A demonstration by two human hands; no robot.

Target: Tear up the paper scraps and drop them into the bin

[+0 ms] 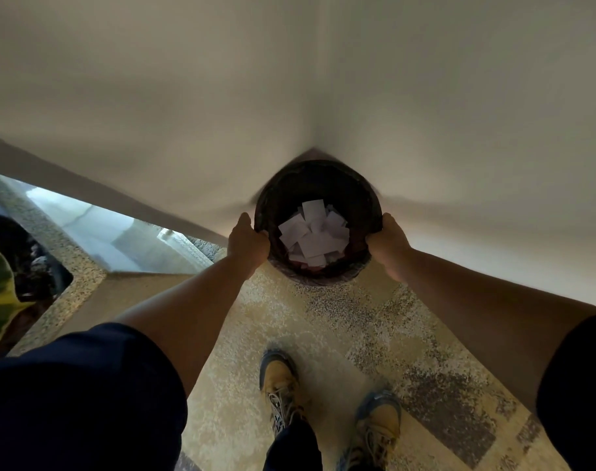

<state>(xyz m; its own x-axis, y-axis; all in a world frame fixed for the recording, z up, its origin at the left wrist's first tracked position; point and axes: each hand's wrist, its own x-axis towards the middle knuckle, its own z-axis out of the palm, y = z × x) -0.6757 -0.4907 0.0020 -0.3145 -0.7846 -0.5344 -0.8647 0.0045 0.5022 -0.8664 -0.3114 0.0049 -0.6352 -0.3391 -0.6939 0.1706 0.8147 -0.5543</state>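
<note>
Overhead, two pale walls (188, 96) met in a corner and filled most of the view, blurred by motion. Below them spread a speckled terrazzo floor (323, 334) in cream and grey patches, with a step or ledge dropping away at the left.

Both bare arms reached forward from dark blue short sleeves (86, 385). A pair of tan lace-up boots (279, 385) stood on the floor near the bottom edge, with dark trouser legs above them.

Tucked into the corner sat a round, dark bin (318, 185), seen from above. The left hand (246, 244) held its rim on the left side, fingers (261, 236) curled over the edge and grasping it. The right hand (388, 241) held the rim on the opposite side, its fingers likewise wrapped over the edge and gripping the bin. Whether the bin rested on the floor or was lifted clear of it could not be told.

Inside the bin lay a heap of white paper scraps (312, 237), small torn rectangles overlapping one another at the bottom.
</note>
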